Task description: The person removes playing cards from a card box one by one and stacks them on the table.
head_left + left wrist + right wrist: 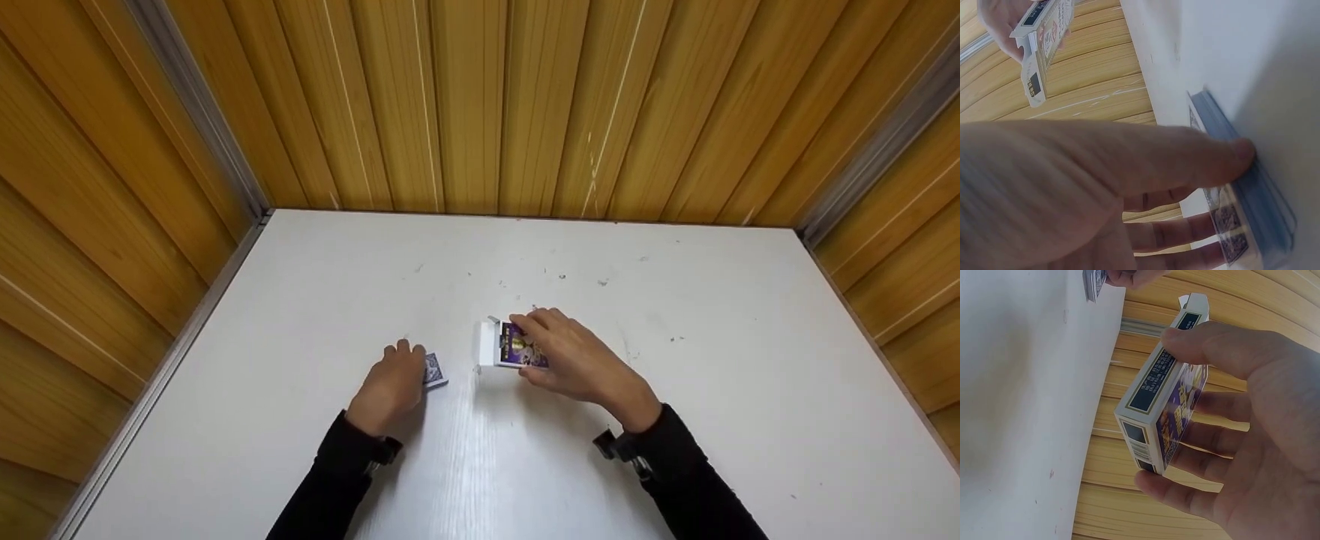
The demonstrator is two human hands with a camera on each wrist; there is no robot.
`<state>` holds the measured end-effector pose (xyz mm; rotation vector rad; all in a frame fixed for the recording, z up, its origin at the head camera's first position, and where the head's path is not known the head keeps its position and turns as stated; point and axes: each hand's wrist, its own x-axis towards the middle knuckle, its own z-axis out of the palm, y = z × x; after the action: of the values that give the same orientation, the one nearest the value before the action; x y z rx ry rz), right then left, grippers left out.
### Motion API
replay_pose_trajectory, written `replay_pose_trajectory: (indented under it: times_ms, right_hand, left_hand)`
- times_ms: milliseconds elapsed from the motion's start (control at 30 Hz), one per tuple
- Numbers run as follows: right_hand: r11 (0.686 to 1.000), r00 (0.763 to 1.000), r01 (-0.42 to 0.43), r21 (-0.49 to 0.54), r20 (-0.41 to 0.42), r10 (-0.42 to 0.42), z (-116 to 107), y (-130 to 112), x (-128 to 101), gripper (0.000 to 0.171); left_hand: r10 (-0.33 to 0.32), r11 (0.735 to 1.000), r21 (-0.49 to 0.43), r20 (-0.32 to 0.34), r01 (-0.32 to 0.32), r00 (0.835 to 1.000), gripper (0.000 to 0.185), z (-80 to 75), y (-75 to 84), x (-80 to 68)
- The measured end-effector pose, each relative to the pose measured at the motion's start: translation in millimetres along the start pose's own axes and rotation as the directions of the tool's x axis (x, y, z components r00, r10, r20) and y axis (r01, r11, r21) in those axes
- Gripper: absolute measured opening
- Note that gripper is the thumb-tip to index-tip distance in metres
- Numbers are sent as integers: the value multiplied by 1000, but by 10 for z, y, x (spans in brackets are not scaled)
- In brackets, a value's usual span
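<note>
A purple-and-white card box (512, 346) with its end flap open lies near the middle of the white table (712, 352). My right hand (574, 356) grips it, thumb on one long edge and fingers around the other (1168, 416). To its left, my left hand (394, 382) holds a stack of blue-backed cards (434, 370) on the tabletop. In the left wrist view the thumb (1185, 157) presses on the stack's edge (1252, 208) and the fingers curl under it. The box (1041, 39) also shows at the top left of that view.
Wooden slat walls (480, 105) enclose the table at the back and both sides, with metal corner strips (202, 120). Small dark specks (562, 277) dot the tabletop beyond the hands.
</note>
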<state>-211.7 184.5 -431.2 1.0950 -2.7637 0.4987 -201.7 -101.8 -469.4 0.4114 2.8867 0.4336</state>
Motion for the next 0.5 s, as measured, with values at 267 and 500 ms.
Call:
replay_pose_trajectory:
  times_ms: [267, 500]
  right_hand:
    - [1000, 1000, 15, 1, -7, -15, 37, -17, 17, 69]
    - [998, 996, 65, 0, -60, -65, 50, -55, 44, 69]
  left_hand:
    - [88, 990, -82, -280, -115, 956, 32, -188, 132, -74]
    - [261, 864, -203, -603, -461, 754, 14, -232, 484, -95]
